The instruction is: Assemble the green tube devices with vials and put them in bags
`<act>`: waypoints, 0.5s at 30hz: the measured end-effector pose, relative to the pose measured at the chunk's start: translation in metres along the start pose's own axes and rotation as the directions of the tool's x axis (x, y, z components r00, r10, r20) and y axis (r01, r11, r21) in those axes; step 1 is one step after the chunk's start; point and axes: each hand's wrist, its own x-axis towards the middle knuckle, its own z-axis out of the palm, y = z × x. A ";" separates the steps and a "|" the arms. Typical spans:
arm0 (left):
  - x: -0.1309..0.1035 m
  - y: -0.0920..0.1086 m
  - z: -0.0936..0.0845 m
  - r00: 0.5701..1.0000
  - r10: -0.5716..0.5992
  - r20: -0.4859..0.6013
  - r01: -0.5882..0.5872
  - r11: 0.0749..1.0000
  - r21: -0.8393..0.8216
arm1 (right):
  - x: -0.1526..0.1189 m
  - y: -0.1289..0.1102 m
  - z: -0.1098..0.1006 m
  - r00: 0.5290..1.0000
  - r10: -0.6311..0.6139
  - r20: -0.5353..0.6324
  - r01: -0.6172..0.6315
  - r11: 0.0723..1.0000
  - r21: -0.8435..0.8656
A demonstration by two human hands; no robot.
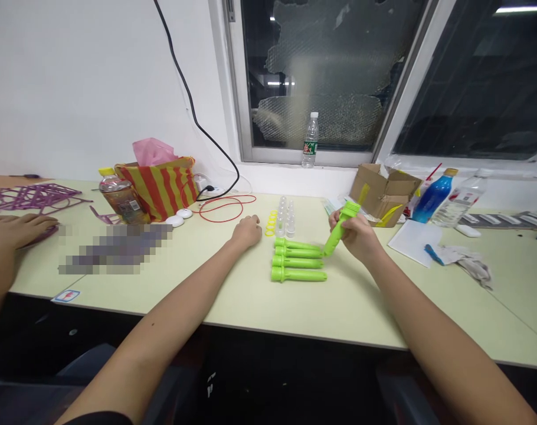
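My right hand is closed around a bright green flashlight-shaped plastic tube, holding it tilted above the table with its wide end up. Several matching green tubes lie side by side just left of it, wide ends to the left. My left hand rests on the table with its fingers curled in; I see nothing in it. Close by its fingertips is a column of yellow rings. Beside the rings stand two rows of small clear plastic pieces.
A co-worker's hand is at the left by purple sticks. Farther back stand a striped bag, a tea bottle and a red wire. Toward the right are a cardboard box, bottles, paper and a glove.
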 end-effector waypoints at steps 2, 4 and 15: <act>-0.001 0.003 -0.005 0.995 0.052 -0.084 -0.057 0.997 -0.052 | 0.007 0.006 -0.010 0.984 -0.064 -0.166 0.045 0.992 -0.115; -0.001 0.011 -0.013 0.957 0.188 -0.223 -0.214 0.972 -0.100 | 0.011 0.014 -0.016 0.960 -0.128 -0.251 0.065 0.968 -0.244; 0.009 0.087 -0.035 0.674 0.731 -0.108 -0.678 0.669 0.303 | 0.007 0.044 -0.012 0.990 -0.028 -0.140 -0.033 0.907 -0.420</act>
